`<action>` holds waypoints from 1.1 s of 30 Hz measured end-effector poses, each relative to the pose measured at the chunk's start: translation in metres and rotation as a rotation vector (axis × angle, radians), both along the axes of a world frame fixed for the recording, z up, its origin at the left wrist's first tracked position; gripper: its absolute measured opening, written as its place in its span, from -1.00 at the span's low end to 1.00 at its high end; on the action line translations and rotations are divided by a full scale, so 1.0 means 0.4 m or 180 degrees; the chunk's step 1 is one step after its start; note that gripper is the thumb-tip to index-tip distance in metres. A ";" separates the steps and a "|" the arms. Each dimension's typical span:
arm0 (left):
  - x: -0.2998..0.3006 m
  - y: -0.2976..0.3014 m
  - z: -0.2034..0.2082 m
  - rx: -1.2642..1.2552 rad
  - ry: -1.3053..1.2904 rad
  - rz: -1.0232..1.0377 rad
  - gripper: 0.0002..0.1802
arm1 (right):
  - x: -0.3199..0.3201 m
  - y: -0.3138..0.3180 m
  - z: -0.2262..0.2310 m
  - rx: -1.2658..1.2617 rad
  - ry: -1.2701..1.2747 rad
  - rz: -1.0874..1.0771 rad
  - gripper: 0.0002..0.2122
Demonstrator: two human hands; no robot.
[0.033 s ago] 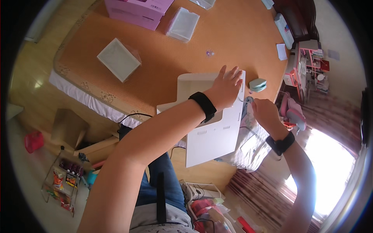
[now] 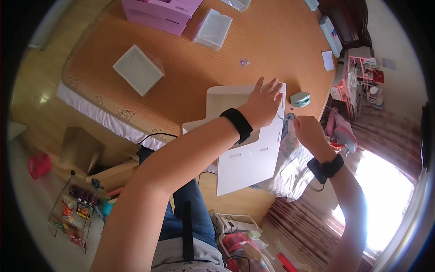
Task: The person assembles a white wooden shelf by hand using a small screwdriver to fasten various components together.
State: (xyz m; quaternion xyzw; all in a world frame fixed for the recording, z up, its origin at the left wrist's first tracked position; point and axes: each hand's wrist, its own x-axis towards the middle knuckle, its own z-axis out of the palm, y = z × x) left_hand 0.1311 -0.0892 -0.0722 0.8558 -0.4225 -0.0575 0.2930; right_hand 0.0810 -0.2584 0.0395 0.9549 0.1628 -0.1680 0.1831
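A white panelled piece (image 2: 249, 170) with slots and a box-like hollow lies at the bed's near edge, part of it sticking out past the edge. My left hand (image 2: 265, 105) rests on its upper right part, fingers stretched and spread, holding nothing. At the panel's right edge my right hand (image 2: 309, 131) is closed in a fist around a thin metal-shafted tool (image 2: 286, 119). The shaft points left to the panel's edge; its handle is hidden in the fist, and its exact kind is too small to tell. Just beyond sits a small mint-green case (image 2: 300, 99).
On the brown bed mat (image 2: 181, 59) lie a wrapped white tray (image 2: 138, 70), another wrapped tray (image 2: 214, 28) and a purple box (image 2: 163, 13). A trolley with snacks (image 2: 74, 213) and an open cardboard box (image 2: 81, 149) stand at left. White bedding (image 2: 290, 177) lies right of the panel.
My right wrist has turned slightly, its black band shifting a little to the left. My left hand and the white panelled piece stay where they were.
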 end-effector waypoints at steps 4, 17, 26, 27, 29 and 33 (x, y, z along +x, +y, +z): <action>-0.001 -0.002 -0.012 0.0015 0.0005 0.0054 -0.06 | 0.005 0.048 0.014 -0.0430 0.0176 0.0350 -0.94; 0.003 -0.018 -0.002 -0.0174 -0.0334 0.0147 -0.37 | 0.040 -0.052 -0.035 0.0733 0.1197 -0.1628 -0.66; 0.052 -0.069 0.050 -0.0685 0.1151 -0.0877 -0.93 | 0.009 0.102 0.037 -0.0282 0.0560 -0.0916 -0.73; 0.049 -0.073 0.035 -0.0937 0.1096 -0.0816 -0.94 | 0.003 0.100 0.038 -0.0515 0.0337 -0.0274 -0.78; 0.045 -0.074 0.001 -0.1447 0.0981 -0.0687 -0.91 | -0.001 0.086 0.035 -0.0979 -0.0119 0.1014 -0.85; 0.047 -0.064 0.034 -0.0961 0.1033 -0.0894 -0.93 | -0.001 0.046 0.037 -0.1220 -0.0245 0.2034 -0.84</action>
